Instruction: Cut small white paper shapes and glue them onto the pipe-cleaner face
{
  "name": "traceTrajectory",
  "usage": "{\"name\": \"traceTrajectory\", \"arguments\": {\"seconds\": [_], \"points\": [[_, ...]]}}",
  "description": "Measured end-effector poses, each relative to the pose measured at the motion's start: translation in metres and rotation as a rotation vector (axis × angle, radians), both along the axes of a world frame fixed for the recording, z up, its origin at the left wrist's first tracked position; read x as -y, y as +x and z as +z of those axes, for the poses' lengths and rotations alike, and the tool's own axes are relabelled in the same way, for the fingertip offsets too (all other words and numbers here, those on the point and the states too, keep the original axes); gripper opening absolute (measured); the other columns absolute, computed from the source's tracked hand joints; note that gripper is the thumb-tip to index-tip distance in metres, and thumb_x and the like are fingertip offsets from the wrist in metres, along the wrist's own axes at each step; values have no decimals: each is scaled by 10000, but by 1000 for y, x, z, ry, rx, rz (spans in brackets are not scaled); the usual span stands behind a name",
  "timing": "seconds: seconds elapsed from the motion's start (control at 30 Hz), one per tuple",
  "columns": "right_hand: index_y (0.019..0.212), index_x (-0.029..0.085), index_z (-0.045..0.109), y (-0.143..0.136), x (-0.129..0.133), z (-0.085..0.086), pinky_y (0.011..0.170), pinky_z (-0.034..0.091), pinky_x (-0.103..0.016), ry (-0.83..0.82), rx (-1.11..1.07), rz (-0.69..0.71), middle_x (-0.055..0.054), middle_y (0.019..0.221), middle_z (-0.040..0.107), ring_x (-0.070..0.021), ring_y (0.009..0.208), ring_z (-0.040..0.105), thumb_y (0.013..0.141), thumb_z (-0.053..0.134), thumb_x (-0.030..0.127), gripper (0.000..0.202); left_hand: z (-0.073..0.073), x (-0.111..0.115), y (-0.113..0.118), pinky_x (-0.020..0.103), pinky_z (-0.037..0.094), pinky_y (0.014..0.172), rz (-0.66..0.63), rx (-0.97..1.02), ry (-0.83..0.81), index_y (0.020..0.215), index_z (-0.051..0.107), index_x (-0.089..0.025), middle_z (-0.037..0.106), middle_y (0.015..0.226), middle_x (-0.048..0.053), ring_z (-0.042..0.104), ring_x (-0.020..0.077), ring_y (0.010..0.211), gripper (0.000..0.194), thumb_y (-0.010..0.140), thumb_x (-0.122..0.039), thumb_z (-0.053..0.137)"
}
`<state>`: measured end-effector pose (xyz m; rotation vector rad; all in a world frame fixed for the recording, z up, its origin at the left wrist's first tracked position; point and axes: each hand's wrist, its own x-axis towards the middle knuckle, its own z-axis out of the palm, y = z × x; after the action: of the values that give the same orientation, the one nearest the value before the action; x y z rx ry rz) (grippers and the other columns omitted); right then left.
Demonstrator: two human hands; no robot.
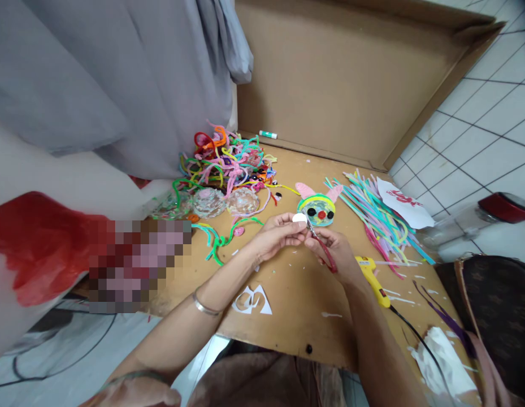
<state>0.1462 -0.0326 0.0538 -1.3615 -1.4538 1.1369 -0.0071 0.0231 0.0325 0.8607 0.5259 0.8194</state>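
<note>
Near the front edge of the desk (287, 333) lie cut white paper scraps (266, 308). Above the middle, the left hand (277, 233) pinches a white disc (299, 217) while the right hand (336, 249) grips red-handled scissors (329, 259), blades at its rim; beyond sits a pink-eared face (316, 206), then a glue stick (268, 134) by the far edge.

You have moderate, diffuse light over the table (296, 316); its direction cannot be determined. Note the soft shading inside the board (330, 73) at 1 o'clock. Close to center, toward 4 o'clock, the disc (299, 217) reads near-white with little surface detail. Highlights mark your bracelet (206, 306) at 7 o'clock. Wide-angle distortion skews the tiles (495, 107) between 2 and 3 o'clock. Your 2 o'clock corner darkens. A mosaic (139, 265) masks detail between 8 and 9 o'clock.
</note>
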Motion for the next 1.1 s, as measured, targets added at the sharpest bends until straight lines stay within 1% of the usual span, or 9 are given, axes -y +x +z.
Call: {"name": "traceTrajectory", "arguments": {"seconds": [0.13, 0.23, 0.43, 0.53, 0.7, 0.83, 1.1], "points": [[742, 174, 564, -2, -1, -5, 375, 238, -204, 16, 5, -41, 65, 489, 412, -61, 401, 328, 661, 691, 571, 425, -10, 8, 15, 168, 462, 591, 139, 130, -93, 784, 607, -111, 644, 684, 8, 590, 59, 603, 337, 603, -310, 810], [703, 180, 538, -3, -1, -6, 374, 235, -202, 23, 5, -53, 61, 492, 413, -59, 409, 324, 652, 694, 584, 436, -12, 13, 20, 164, 453, 590, 196, 173, -129, 745, 598, -115, 635, 662, -1, 578, 53, 593, 323, 599, -309, 810], [681, 176, 535, -5, 1, -4, 411, 268, -204, 3, -18, -33, 58, 544, 421, -57, 446, 330, 647, 716, 545, 412, -12, 14, 21, 163, 412, 535, 269, 171, -129, 692, 568, -124, 599, 613, -30, 530, 38, 535, 324, 582, -313, 806], [727, 172, 560, -5, 1, -2, 418, 266, -209, -27, -17, -19, 64, 535, 418, -64, 447, 346, 647, 718, 534, 403, -11, 13, 21, 164, 410, 537, 307, 138, -118, 684, 562, -127, 588, 586, -33, 543, 46, 542, 312, 574, -299, 798], [807, 168, 579, -3, 2, 0, 413, 266, -220, -32, 19, 18, 63, 510, 424, -81, 445, 373, 661, 698, 557, 433, -6, 13, 19, 166, 419, 547, 310, 95, -83, 624, 542, -122, 607, 562, -13, 565, 53, 534, 286, 578, -280, 776], [836, 170, 584, -1, 2, 1, 406, 262, -215, -8, 34, 25, 62, 509, 426, -76, 445, 362, 669, 696, 552, 432, -3, 13, 18, 182, 449, 585, 300, 74, -69, 630, 568, -119, 634, 578, 1, 607, 75, 570, 253, 569, -260, 769], [825, 172, 587, 1, 1, 2, 415, 280, -211, 6, 55, 28, 60, 542, 422, -66, 450, 345, 667, 683, 566, 435, -4, 11, 15, 209, 475, 620, 268, 73, -33, 619, 572, -119, 655, 607, 15, 629, 94, 594, 237, 573, -248, 764]]}}
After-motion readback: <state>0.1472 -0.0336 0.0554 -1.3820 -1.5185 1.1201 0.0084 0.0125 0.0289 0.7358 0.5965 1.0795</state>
